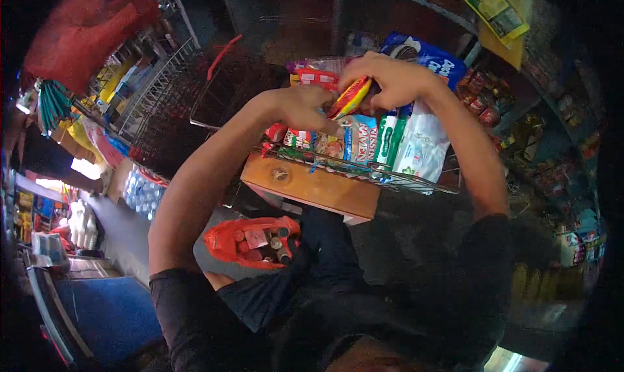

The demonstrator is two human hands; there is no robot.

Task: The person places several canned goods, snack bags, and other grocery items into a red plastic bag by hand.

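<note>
A wire basket (414, 183) in front of me is filled with packaged goods. My right hand (390, 79) grips a red and yellow packet (350, 98) from above. My left hand (309, 109) is at the packet's left side, fingers spread over the basket; whether it touches the packet is unclear. Below the hands stand Nissin ramen packs (361, 140), a red and green packet (298, 140) and a green and white pack (391, 133). A whitish plastic pack (421, 145) leans at the right, with a blue cookie pack (438, 62) behind it.
Under the basket's near edge is an orange-brown wooden drawer or box (312, 182). A red plastic bag (226, 245) holding jars and small containers sits below it. Dark wire racks (161, 94) stand left, shelves of packets (487, 99) right. A blue-sided chest (107, 313) is at lower left.
</note>
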